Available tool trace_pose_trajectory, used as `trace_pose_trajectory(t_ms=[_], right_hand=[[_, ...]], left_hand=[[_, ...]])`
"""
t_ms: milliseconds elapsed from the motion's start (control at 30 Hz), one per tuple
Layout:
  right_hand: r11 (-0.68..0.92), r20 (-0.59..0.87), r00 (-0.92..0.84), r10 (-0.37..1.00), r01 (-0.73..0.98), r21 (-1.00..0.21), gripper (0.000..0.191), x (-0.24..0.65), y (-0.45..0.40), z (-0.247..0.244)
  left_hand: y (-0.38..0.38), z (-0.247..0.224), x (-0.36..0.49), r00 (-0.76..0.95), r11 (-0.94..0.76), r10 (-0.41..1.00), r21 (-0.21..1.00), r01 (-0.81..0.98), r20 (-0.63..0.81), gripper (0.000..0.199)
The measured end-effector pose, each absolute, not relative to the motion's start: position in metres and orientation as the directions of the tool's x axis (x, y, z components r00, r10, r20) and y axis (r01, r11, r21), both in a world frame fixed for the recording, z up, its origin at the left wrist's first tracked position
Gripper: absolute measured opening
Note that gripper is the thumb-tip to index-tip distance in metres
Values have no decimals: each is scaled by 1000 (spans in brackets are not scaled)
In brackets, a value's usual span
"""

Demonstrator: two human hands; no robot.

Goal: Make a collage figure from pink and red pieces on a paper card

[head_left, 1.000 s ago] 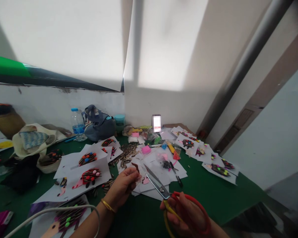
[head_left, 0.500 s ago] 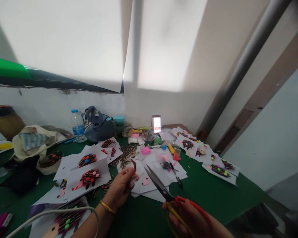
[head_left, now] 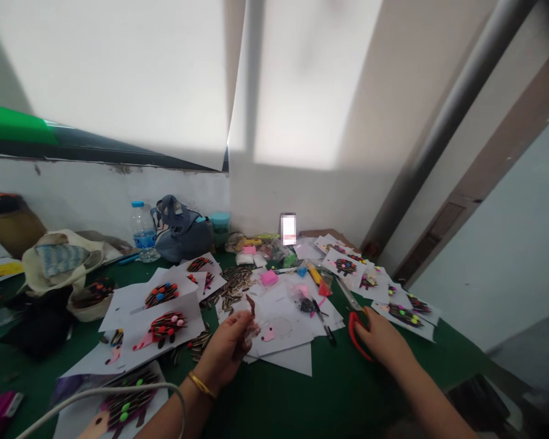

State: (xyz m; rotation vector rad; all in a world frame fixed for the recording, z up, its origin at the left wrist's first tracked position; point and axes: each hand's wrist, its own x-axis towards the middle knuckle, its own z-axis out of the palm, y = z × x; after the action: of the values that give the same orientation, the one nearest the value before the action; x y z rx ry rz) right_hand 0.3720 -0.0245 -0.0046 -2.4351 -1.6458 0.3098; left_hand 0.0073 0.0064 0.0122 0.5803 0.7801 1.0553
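My left hand [head_left: 229,341] is closed on a small clear plastic bag, and a thin brown strip [head_left: 251,305], perhaps modelling clay, sticks up from it. To the right, my right hand [head_left: 379,335] grips the scissors [head_left: 357,341] by their red handle. Their blades point away from me, low over the green table, beside the finished pictures. Between my hands lies a white sheet [head_left: 281,347] with a pink clay animal face [head_left: 268,333] and a faint round outline. A black pen [head_left: 324,323] rests on the papers' right edge.
Sunflower seeds [head_left: 233,286] are heaped beyond my left hand. Hedgehog pictures [head_left: 165,329] lie on the left, others [head_left: 405,314] on the right. A water bottle [head_left: 143,235] and a blue bag [head_left: 183,235] stand by the wall. A white cable [head_left: 105,390] crosses the left front.
My right hand has carried the scissors forward and right, from the front of the table to beside the right-hand pictures. My left hand has shifted slightly right, still holding the brown strip.
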Motion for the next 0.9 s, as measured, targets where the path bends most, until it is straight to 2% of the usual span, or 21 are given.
trace_pose_trajectory(t_ms=[167, 267, 333, 367, 433, 500, 567, 733, 833, 900], right_hand=[[-363, -146, 350, 925, 928, -79, 60, 377, -17, -8], [-345, -242, 343, 908, 938, 37, 45, 370, -10, 15], [-308, -207, 310, 928, 950, 42, 37, 355, -7, 35], [-263, -149, 257, 955, 965, -19, 35, 344, -8, 44], [-46, -47, 34, 998, 958, -283, 30, 312, -10, 58], [218, 40, -238, 970, 794, -567, 28, 274, -15, 64], [345, 100, -397, 912, 614, -710, 27, 238, -17, 63], [392, 203, -399, 894, 478, -786, 9, 194, -8, 45], [373, 250, -291, 924, 529, -762, 11, 191, -3, 40], [374, 279, -250, 927, 597, -710, 13, 191, -3, 41]], left_hand=[[5, 11, 11, 268, 404, 914, 742, -535, -305, 41], [5, 9, 12, 271, 407, 913, 749, -523, -306, 39], [5, 8, 12, 278, 402, 914, 760, -511, -296, 38], [5, 7, 13, 280, 401, 914, 765, -503, -295, 38], [4, 7, 13, 279, 401, 913, 771, -495, -296, 38], [3, 7, 14, 292, 406, 911, 766, -499, -293, 36], [2, 6, 14, 311, 407, 908, 765, -499, -280, 36], [3, 4, 13, 308, 379, 915, 818, -433, -261, 39], [6, 4, 12, 44, 210, 977, 882, -422, -211, 51], [6, 6, 11, -112, 36, 991, 939, -343, -79, 51]])
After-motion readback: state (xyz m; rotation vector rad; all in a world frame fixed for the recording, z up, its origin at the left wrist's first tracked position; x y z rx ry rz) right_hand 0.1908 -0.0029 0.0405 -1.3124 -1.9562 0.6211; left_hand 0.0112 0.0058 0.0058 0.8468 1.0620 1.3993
